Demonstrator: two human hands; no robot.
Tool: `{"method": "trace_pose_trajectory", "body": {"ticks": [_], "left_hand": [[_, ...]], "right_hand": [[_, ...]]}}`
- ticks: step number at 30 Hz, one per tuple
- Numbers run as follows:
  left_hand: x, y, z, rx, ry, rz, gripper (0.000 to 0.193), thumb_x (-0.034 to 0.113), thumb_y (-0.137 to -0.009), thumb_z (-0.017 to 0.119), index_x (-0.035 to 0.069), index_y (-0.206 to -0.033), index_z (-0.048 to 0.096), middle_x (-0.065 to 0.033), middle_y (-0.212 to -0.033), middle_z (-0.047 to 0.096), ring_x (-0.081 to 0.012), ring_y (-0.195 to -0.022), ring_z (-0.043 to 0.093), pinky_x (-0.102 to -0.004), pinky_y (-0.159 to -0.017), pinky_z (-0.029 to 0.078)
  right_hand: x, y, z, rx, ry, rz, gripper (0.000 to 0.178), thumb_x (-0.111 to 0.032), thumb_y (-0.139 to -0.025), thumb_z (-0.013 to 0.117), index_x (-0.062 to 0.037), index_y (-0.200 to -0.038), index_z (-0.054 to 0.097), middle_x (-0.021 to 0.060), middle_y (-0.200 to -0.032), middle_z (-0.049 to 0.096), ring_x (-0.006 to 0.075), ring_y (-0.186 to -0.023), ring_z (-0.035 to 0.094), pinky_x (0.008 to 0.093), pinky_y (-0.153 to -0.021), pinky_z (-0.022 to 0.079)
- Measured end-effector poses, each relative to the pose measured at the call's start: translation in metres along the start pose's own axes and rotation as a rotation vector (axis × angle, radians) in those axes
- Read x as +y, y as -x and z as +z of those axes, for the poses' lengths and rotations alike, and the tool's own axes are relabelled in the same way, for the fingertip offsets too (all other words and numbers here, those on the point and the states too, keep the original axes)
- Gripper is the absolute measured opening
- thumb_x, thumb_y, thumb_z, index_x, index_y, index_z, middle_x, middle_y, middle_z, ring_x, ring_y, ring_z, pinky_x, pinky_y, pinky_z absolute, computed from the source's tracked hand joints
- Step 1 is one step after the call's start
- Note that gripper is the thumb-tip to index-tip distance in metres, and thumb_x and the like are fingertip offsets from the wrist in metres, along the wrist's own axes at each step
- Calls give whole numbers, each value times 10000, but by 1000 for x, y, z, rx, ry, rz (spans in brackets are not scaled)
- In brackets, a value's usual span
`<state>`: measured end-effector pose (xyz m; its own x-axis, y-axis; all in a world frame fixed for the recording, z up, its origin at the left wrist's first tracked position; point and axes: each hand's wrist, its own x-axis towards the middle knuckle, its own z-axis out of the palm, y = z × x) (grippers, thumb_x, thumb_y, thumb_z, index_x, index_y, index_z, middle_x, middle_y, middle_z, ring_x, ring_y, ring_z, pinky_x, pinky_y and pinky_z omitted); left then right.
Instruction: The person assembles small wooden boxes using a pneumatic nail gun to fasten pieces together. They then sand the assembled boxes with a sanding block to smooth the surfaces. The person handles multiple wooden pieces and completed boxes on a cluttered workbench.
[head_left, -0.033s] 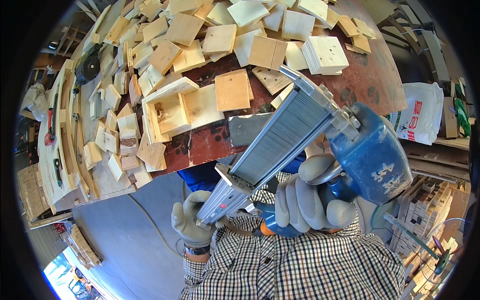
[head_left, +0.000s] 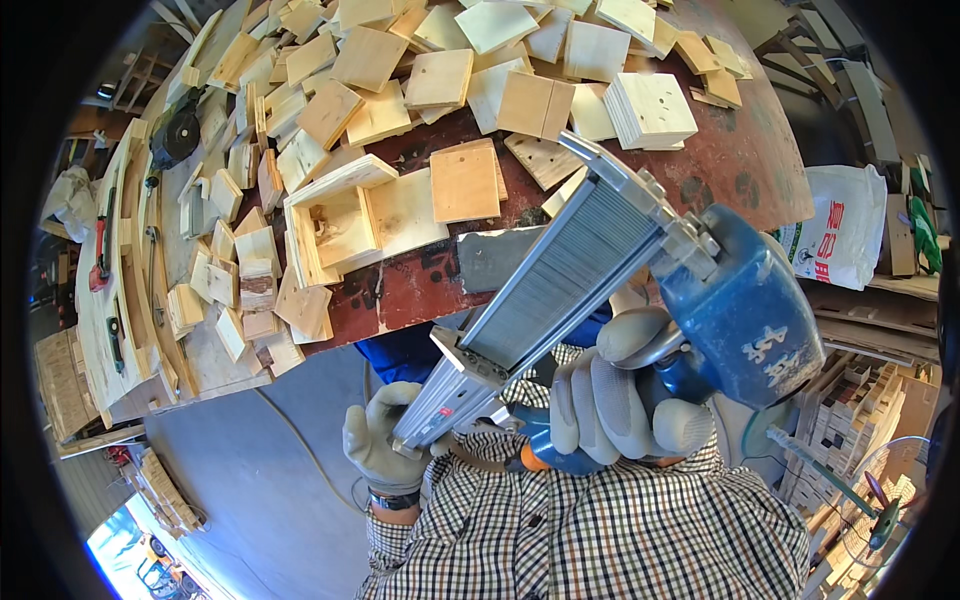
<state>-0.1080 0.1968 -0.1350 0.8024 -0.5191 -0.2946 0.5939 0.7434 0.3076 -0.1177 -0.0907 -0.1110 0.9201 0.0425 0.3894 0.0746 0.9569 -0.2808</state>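
Head view. Principal item: one blue fastener gun [head_left: 765, 320], scuffed, held at a slant before the checked shirt [head_left: 570, 535], close to the near edge of the table. Its silver magazine [head_left: 455, 395] runs down toward the left hand; a grey strip of close-set fasteners [head_left: 570, 270] lies in the channel (nails or staples, too fine to tell).

Right hand [head_left: 615, 400]: grey glove, fingers closed around the gun's handle.

Left hand [head_left: 385, 440]: grey glove, dark band [head_left: 395, 499] at the wrist; fingers bent about the magazine's lower end. Some fingertips are hidden behind the metal, so how firm the hold is cannot be told.

Table [head_left: 775, 190]: red-brown top, dark marks. On it, one open wooden box [head_left: 343, 188] with a divider; one square board [head_left: 464, 182] just beside it; one stack of square plywood pieces [head_left: 650, 112]; one heap of loose wood pieces [head_left: 370, 60] along the far side.

Left edge: one red-handled tool [head_left: 99, 250]. Right, beyond the table: one white sack [head_left: 845, 225], red print.
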Motion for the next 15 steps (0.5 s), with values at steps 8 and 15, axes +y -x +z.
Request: {"method": "trace_pose_trajectory", "body": {"ticks": [8,15], "left_hand": [[-4,6,-2,46,38,4,769,594,-1092,416,-126,-1318,567,-325,-1193,679,-362,-829,754,-342,-551,603],[-8,1,5,62,-78,3,740,603,-1093,397,-72,-1330,584,-301,-1136,717,-303,-732,727,-325,-505,557]], "right_hand": [[4,-1,16,14,6,-7,792,-212,-968,693,162,-1554,315,72,-732,676,136,-593,654,366,-667,557],[3,-2,24,44,26,-9,746,-214,-983,671,176,-1529,345,72,-740,677,137,-609,660,376,-708,578]]}}
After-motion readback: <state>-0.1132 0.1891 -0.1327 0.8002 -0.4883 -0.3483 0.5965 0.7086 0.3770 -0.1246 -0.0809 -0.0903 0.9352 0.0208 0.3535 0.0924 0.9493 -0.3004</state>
